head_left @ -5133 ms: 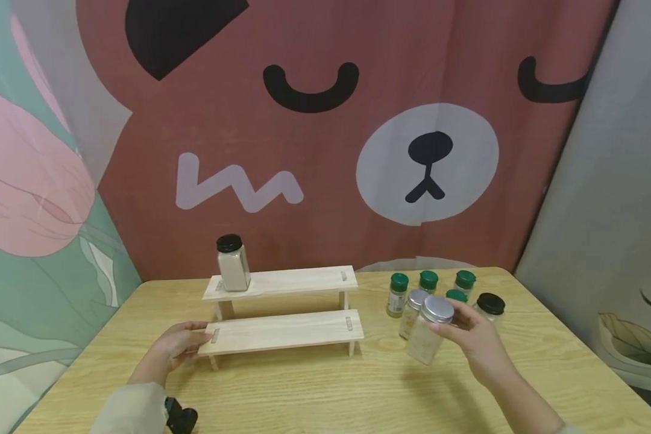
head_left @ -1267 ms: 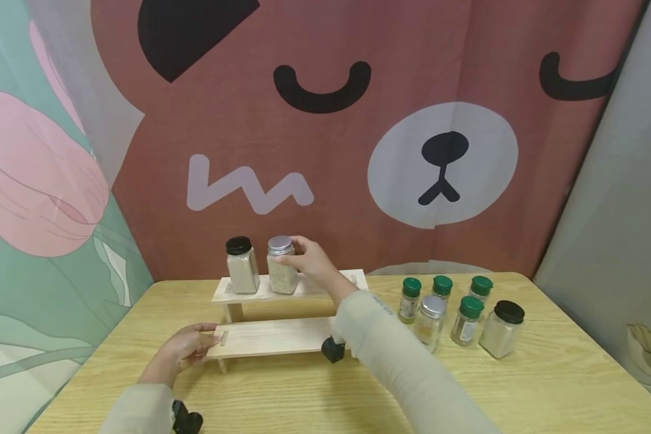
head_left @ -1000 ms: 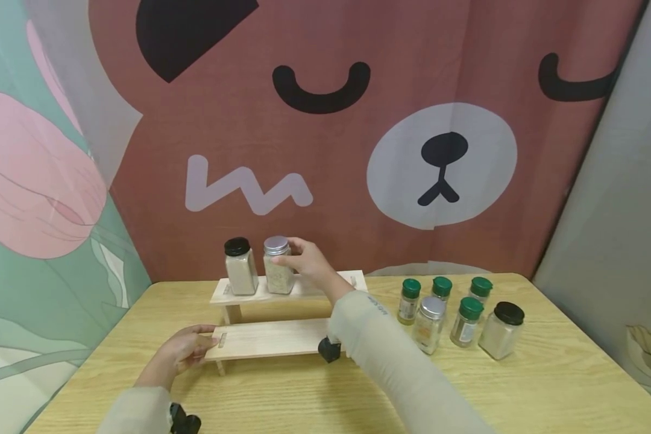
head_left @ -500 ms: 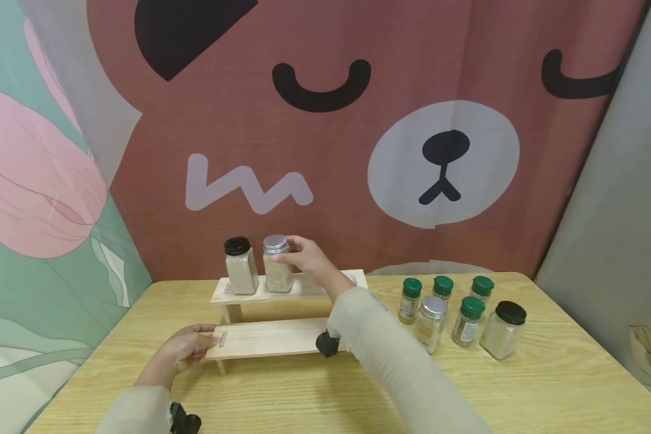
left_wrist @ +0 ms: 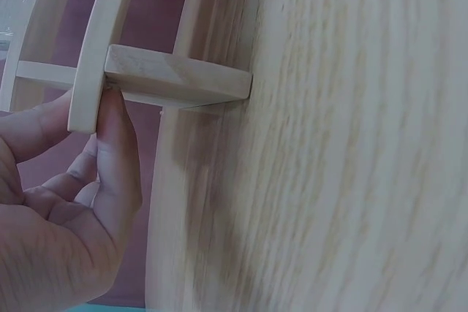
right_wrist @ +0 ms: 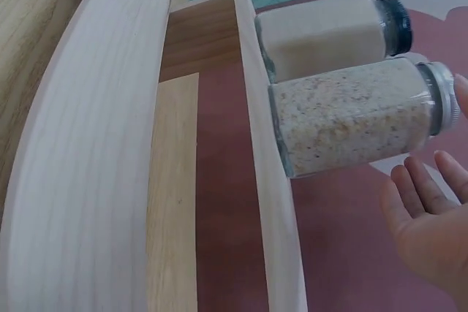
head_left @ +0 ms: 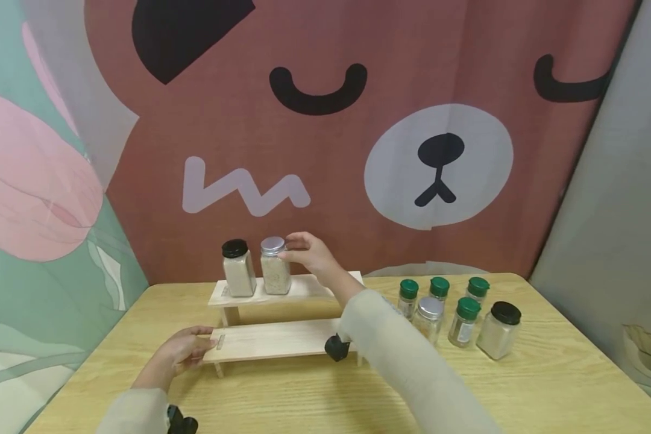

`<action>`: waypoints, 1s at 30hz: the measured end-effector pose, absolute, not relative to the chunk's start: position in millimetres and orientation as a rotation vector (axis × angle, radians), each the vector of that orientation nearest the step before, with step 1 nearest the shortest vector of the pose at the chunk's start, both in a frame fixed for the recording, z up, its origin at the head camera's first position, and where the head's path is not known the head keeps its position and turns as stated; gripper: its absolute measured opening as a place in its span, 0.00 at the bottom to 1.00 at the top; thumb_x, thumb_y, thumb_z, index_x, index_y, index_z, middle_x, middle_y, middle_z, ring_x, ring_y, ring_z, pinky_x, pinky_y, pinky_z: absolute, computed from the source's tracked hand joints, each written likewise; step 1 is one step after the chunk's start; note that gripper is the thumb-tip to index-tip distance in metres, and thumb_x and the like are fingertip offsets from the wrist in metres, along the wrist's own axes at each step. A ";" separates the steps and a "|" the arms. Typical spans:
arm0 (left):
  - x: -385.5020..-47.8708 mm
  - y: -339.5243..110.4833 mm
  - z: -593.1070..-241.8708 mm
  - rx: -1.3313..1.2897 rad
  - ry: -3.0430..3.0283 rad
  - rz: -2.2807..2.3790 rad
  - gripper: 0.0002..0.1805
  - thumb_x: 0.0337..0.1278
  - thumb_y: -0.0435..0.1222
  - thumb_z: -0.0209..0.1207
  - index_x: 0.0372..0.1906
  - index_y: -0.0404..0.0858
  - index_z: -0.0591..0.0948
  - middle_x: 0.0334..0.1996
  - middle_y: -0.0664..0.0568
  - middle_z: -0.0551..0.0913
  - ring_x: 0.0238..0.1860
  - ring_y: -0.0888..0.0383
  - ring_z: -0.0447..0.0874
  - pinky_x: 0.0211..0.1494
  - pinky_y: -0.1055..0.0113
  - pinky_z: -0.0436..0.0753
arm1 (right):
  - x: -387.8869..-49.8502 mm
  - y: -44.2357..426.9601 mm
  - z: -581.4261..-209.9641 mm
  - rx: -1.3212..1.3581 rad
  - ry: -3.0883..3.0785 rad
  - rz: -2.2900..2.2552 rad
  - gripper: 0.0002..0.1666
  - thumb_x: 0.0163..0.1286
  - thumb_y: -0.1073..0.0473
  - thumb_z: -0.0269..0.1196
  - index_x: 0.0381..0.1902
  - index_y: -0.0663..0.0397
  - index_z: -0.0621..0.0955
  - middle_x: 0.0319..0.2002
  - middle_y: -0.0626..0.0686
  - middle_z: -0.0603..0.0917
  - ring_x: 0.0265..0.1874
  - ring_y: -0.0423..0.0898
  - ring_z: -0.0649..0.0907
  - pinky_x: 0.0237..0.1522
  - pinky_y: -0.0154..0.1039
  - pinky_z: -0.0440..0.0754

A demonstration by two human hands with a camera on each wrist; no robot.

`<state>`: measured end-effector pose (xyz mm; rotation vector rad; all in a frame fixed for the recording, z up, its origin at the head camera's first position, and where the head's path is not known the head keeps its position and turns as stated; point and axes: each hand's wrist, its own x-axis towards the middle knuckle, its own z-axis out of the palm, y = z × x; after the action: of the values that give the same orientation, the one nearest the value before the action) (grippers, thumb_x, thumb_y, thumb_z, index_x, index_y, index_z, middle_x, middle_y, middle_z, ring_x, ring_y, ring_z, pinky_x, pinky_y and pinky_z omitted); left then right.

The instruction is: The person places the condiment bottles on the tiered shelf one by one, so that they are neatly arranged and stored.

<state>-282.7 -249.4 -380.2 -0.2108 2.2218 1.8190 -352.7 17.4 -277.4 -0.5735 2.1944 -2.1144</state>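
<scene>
A two-tier wooden rack (head_left: 282,339) stands on the table. My left hand (head_left: 187,349) pinches the left end of its lower board between thumb and fingers, as the left wrist view (left_wrist: 73,231) of the hand confirms. On the upper board stand two square glass jars, upright and side by side. The left one is a black-lidded jar (head_left: 240,274) of pale powder. Beside it is a silver-lidded jar (head_left: 276,274) with speckled, grainy contents. My right hand (head_left: 314,256) is just right of the silver lid, fingers spread and loose; the right wrist view shows a gap below the jar.
Several green-capped spice bottles (head_left: 463,325) stand on the table (head_left: 564,374) at the right. Among them are another silver-lidded jar (head_left: 428,319) and another black-lidded jar (head_left: 499,331). A bear-print curtain (head_left: 325,157) hangs right behind the rack.
The silver-lidded jar went from my right hand among the bottles to the upper board. In the last half second my right fingers have let go of it. My left hand keeps its hold.
</scene>
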 end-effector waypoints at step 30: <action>-278.7 -254.1 -380.5 -0.092 2.222 1.797 0.31 0.51 0.28 0.53 0.57 0.22 0.53 0.23 0.52 0.76 0.21 0.63 0.73 0.21 0.75 0.72 | -283.7 88.6 -283.8 -0.486 1.874 -2.399 0.18 0.59 0.64 0.56 0.46 0.65 0.69 0.46 0.65 0.72 0.41 0.49 0.76 0.47 0.44 0.70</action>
<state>-278.7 -254.1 -380.5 -0.0916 2.2220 1.7972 -283.7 88.6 -283.8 -0.4855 1.8745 -2.3993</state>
